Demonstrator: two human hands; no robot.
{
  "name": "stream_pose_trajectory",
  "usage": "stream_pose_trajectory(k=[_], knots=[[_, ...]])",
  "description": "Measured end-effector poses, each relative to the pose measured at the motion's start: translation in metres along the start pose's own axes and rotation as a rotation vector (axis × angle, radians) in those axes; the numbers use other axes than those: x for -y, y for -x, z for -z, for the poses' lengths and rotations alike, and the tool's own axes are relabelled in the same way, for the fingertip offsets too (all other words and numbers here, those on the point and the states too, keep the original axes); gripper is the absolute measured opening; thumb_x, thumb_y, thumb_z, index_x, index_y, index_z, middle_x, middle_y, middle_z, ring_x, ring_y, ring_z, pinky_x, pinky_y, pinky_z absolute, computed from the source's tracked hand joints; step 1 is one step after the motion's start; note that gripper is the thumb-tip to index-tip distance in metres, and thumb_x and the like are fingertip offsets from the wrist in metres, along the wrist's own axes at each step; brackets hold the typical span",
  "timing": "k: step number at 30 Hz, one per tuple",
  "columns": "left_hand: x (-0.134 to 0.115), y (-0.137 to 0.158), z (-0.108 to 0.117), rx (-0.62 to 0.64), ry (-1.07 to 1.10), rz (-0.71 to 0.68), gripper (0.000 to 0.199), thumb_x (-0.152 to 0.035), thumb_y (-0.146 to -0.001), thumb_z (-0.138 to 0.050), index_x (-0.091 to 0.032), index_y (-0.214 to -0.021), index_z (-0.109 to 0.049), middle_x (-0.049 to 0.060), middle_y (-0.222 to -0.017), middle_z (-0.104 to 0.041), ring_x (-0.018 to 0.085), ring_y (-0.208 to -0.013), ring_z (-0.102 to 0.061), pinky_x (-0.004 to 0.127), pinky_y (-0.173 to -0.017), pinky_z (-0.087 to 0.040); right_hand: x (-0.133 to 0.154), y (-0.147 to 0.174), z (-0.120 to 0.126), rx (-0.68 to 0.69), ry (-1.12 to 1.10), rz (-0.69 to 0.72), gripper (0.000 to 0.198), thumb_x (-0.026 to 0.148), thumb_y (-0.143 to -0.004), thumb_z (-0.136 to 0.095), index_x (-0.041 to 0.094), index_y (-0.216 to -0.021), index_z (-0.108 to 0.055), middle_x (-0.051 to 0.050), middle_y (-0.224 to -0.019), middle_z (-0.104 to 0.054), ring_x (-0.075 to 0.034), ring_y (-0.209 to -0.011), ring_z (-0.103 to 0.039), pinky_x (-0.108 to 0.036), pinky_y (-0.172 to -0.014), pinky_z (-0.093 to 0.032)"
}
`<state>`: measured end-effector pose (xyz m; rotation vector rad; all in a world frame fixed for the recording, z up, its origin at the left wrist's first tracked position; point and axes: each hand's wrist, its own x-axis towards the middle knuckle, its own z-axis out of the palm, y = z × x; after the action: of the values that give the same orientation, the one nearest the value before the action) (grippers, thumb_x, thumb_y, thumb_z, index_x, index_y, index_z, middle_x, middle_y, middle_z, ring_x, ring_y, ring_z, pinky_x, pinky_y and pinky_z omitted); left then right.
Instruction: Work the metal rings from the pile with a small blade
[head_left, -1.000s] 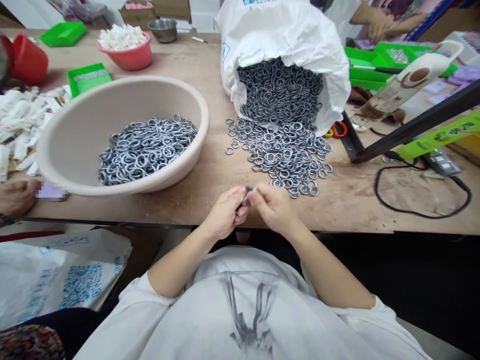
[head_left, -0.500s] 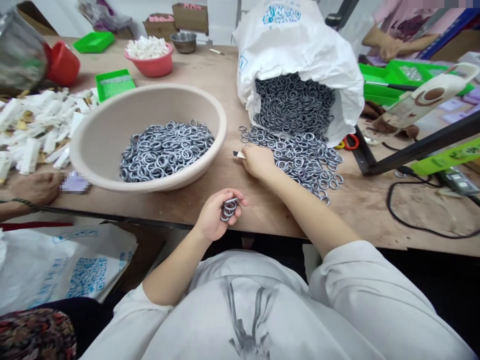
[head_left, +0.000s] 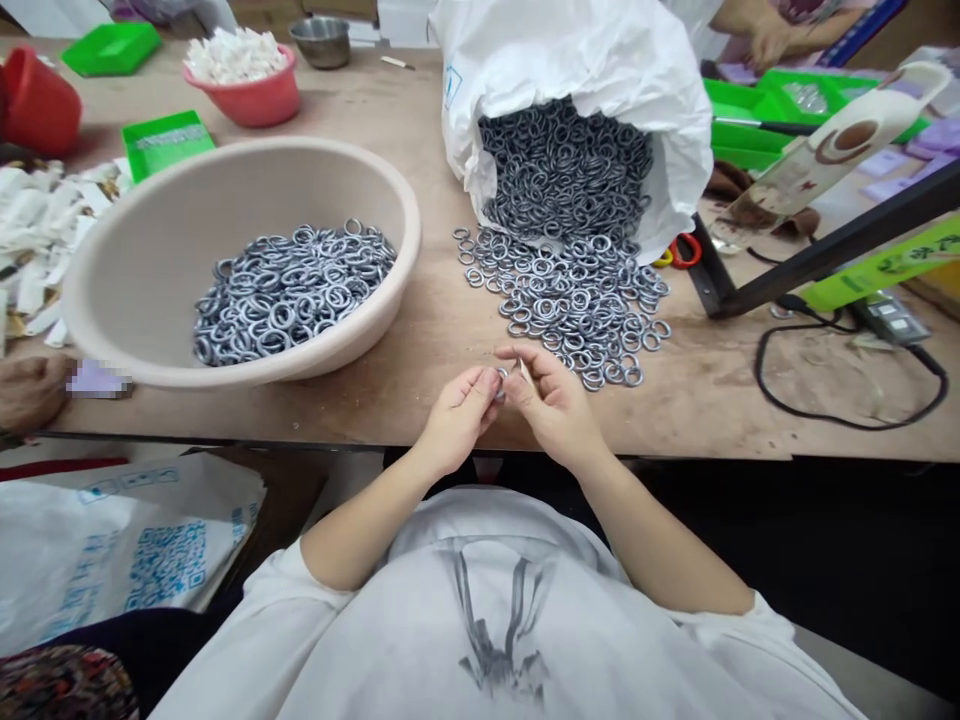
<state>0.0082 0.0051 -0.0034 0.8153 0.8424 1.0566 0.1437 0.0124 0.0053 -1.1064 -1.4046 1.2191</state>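
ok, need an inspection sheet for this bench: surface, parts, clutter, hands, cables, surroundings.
Surface: brown table, marked at right.
Parts: grey rings heaped in the basin; more inside the sack and spilled before its mouth.
Clutter: white pieces loose at left; pink bowl of white bits; green tray behind.
Hands: left hand pinches a ring; right hand, close by, holds a slim pale tool.
Cables: black cable looped on the table at right.
Surroundings: co-worker's hand at left edge; another person's arms upper right.
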Motion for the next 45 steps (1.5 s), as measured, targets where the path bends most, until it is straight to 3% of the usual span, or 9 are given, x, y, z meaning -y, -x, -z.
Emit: stream_pose_trajectory(k=[3, 16, 23, 28, 33, 36, 39, 42, 45], knots=[[-0.001, 0.002, -0.004, 0.050, 0.053, 0.054, 0.049, -0.061, -0.076, -0.072, -0.018, -0.074, -0.049, -0.007, -0.056, -0.041, 0.004, -0.043, -0.031, 0.016, -0.039, -0.019, -0.001, 0.000, 0.008, 0.000, 0.159, 0.124, 0.039, 0.058, -0.087, -0.066, 0.022, -0.102, -0.068, -0.004, -0.092, -0.069, -0.019, -0.085, -0.063, -0.032, -0.076, -0.050], [-0.004, 0.004, -0.007, -0.018, 0.154, 0.122, 0.048, -0.056, -0.073, -0.076, -0.019, -0.074, -0.045, -0.009, -0.052, -0.042, 0.003, -0.040, -0.032, 0.013, -0.037, -0.021, 0.008, 0.013, 0.018, 0.015, 0.825, 0.510, 0.049, 0.054, -0.102, -0.041, 0.020, -0.070, -0.056, -0.001, -0.063, -0.051, -0.014, -0.059, -0.045, -0.029, -0.057, -0.029], [-0.006, 0.005, 0.001, 0.059, 0.134, 0.110, 0.048, -0.056, -0.075, -0.075, -0.018, -0.072, -0.045, -0.008, -0.053, -0.040, 0.002, -0.040, -0.031, 0.013, -0.037, -0.021, 0.002, 0.007, 0.015, 0.081, 0.672, 0.417, 0.045, 0.048, -0.102, -0.044, 0.021, -0.066, -0.051, 0.001, -0.061, -0.051, -0.012, -0.058, -0.047, -0.026, -0.058, -0.032], [-0.002, 0.017, 0.005, 0.175, 0.095, 0.158, 0.048, -0.055, -0.079, -0.072, -0.016, -0.066, -0.048, -0.007, -0.052, -0.042, 0.002, -0.041, -0.031, 0.015, -0.037, -0.020, -0.002, -0.029, 0.036, -0.168, 0.889, 0.095, 0.052, 0.056, -0.101, -0.038, 0.021, -0.064, -0.050, 0.000, -0.058, -0.050, -0.015, -0.056, -0.045, -0.028, -0.056, -0.027], [-0.007, 0.014, 0.016, 0.048, 0.061, 0.105, 0.036, -0.047, -0.079, -0.074, -0.013, -0.083, -0.063, 0.001, -0.064, -0.063, 0.004, -0.041, -0.042, 0.016, -0.037, -0.024, 0.003, -0.081, 0.036, -0.058, 1.314, 0.046, 0.030, 0.046, -0.094, -0.059, 0.021, -0.106, -0.067, -0.011, -0.105, -0.068, -0.024, -0.082, -0.062, -0.030, -0.065, -0.035], [-0.012, 0.009, 0.025, -0.018, 0.072, 0.074, 0.034, -0.034, -0.077, -0.074, -0.014, -0.104, -0.068, 0.004, -0.077, -0.071, 0.004, -0.041, -0.045, 0.017, -0.037, -0.026, 0.001, -0.108, 0.030, 0.043, 1.418, 0.030, 0.024, 0.033, -0.093, -0.060, 0.018, -0.109, -0.069, -0.015, -0.115, -0.066, -0.026, -0.090, -0.064, -0.032, -0.069, -0.039], [-0.015, 0.005, 0.032, -0.111, 0.138, 0.060, 0.027, -0.031, -0.072, -0.072, -0.012, -0.091, -0.068, 0.005, -0.075, -0.070, 0.005, -0.043, -0.049, 0.017, -0.036, -0.027, 0.002, -0.115, 0.029, 0.013, 1.223, 0.049, 0.016, 0.029, -0.090, -0.063, 0.016, -0.089, -0.071, -0.012, -0.098, -0.068, -0.024, -0.084, -0.062, -0.032, -0.068, -0.039], [-0.017, 0.002, 0.031, -0.166, 0.197, 0.059, 0.031, -0.042, -0.073, -0.072, -0.014, -0.080, -0.063, 0.004, -0.073, -0.068, 0.006, -0.045, -0.050, 0.017, -0.034, -0.027, 0.007, -0.092, 0.026, 0.034, 0.642, 0.007, 0.027, 0.040, -0.086, -0.068, 0.016, -0.073, -0.064, -0.003, -0.067, -0.060, -0.015, -0.062, -0.053, -0.028, -0.059, -0.036], [-0.014, -0.001, 0.021, -0.160, 0.155, 0.028, 0.042, -0.053, -0.072, -0.076, -0.016, -0.081, -0.059, 0.001, -0.073, -0.064, 0.005, -0.045, -0.049, 0.016, -0.034, -0.026, 0.010, -0.051, 0.015, 0.088, 0.046, -0.135, 0.039, 0.055, -0.077, -0.075, 0.018, -0.074, -0.061, 0.001, -0.064, -0.059, -0.008, -0.048, -0.043, -0.024, -0.047, -0.031]])
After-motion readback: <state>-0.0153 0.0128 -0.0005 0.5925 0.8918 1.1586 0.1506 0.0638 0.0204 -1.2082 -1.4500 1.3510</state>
